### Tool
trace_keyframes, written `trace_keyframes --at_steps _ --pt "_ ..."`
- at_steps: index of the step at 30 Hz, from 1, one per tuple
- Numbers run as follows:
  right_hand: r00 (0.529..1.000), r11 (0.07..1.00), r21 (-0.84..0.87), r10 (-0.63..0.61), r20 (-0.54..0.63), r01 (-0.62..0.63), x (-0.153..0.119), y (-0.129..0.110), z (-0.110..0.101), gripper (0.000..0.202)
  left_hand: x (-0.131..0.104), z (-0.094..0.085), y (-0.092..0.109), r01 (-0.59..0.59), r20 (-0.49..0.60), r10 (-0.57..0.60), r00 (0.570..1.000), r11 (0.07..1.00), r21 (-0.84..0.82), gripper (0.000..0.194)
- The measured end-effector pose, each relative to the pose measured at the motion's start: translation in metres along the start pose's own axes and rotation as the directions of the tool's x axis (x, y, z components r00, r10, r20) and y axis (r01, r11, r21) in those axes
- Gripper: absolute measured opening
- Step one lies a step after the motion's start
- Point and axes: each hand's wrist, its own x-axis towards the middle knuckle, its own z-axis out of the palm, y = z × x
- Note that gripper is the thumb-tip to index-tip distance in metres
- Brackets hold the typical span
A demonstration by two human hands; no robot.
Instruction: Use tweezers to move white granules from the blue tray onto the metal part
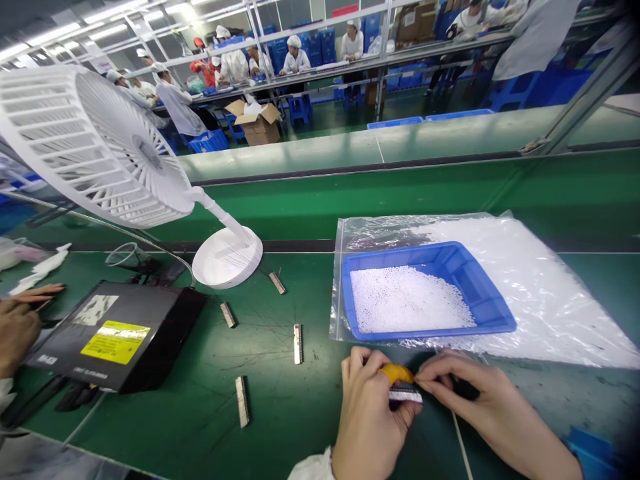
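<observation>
Yellow rubber finger cot [397,373] on the left hand [367,417], which pinches a small narrow strip with a pale toothed edge [405,395] between covered thumb and forefingers, low at the near edge of the green bench mat [280,400]. Cot probably there for grip or to keep skin off the part. Right hand [483,407] meets it from the other side, thumb and forefinger pressed to a fine point at the strip's end; whether they hold a bead or a dark tool, cannot tell.

Just beyond the hands: shallow blue plastic tray of tiny white beads [493,310], set on a clear plastic bag [550,293], likely to catch strays, and within easy reach.

Left of the hands, four more metal-grey strips [243,401] lie scattered, apart from each other.

Farther left: flat black box with a yellow label [115,340]; another person's hand [20,323] rests at its edge.

Behind: white desk fan [100,143], tilted over the bench. Far back, workers in white coats [295,57] at long tables.
</observation>
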Motion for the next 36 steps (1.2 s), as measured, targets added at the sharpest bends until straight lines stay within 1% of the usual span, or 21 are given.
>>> trace_keyframes --at_steps 2,6,9,13,16,20,22,26,32,34,36 --pt "0.999 0.999 -0.012 -0.032 -0.022 0.032 0.000 0.000 0.002 0.041 0.000 0.000 0.000 -0.005 0.002 0.005 1.000 1.000 0.001 0.012" --pt "0.987 0.988 -0.079 -0.141 -0.074 0.136 -0.002 0.000 0.005 0.036 -0.001 0.000 -0.001 -0.028 -0.004 0.028 1.000 1.000 0.000 0.012" --pt "0.977 0.974 -0.130 -0.199 -0.084 0.187 -0.003 0.001 0.006 0.031 -0.001 0.000 -0.001 -0.041 -0.017 0.041 0.999 0.999 -0.007 0.012" --pt "0.961 0.952 -0.191 -0.261 -0.091 0.241 -0.003 0.002 0.005 0.025 0.000 0.000 -0.001 -0.032 -0.003 0.032 0.999 0.999 -0.025 0.013" --pt "0.938 0.925 -0.230 -0.332 -0.100 0.303 -0.003 -0.001 0.004 0.020 0.000 0.000 -0.001 -0.028 -0.006 0.028 1.000 0.999 -0.026 0.012" --pt "0.887 0.861 -0.303 -0.453 -0.090 0.409 -0.002 -0.009 0.003 0.015 0.000 0.000 -0.001 -0.035 -0.012 0.035 0.999 0.999 -0.029 0.012" --pt "0.869 0.835 -0.330 -0.488 -0.075 0.441 -0.001 -0.012 0.003 0.014 -0.001 0.000 -0.002 -0.047 -0.021 0.046 0.999 0.999 -0.024 0.012" --pt "0.877 0.836 -0.321 -0.479 -0.033 0.445 -0.002 -0.016 0.004 0.016 0.000 0.004 -0.006 -0.067 -0.038 0.066 0.997 0.998 -0.009 0.012" --pt "0.901 0.872 -0.277 -0.431 -0.043 0.404 -0.003 -0.013 0.005 0.020 0.001 0.014 -0.017 -0.114 -0.113 0.116 0.987 0.993 0.022 0.014" --pt "0.903 0.866 -0.302 -0.428 -0.037 0.398 -0.003 -0.013 0.005 0.021 0.001 0.013 -0.016 -0.112 -0.102 0.114 0.988 0.993 0.023 0.013" --pt "0.896 0.834 -0.374 -0.444 -0.017 0.406 -0.006 -0.011 0.004 0.019 0.001 0.009 -0.012 -0.097 -0.072 0.098 0.993 0.995 0.019 0.011"
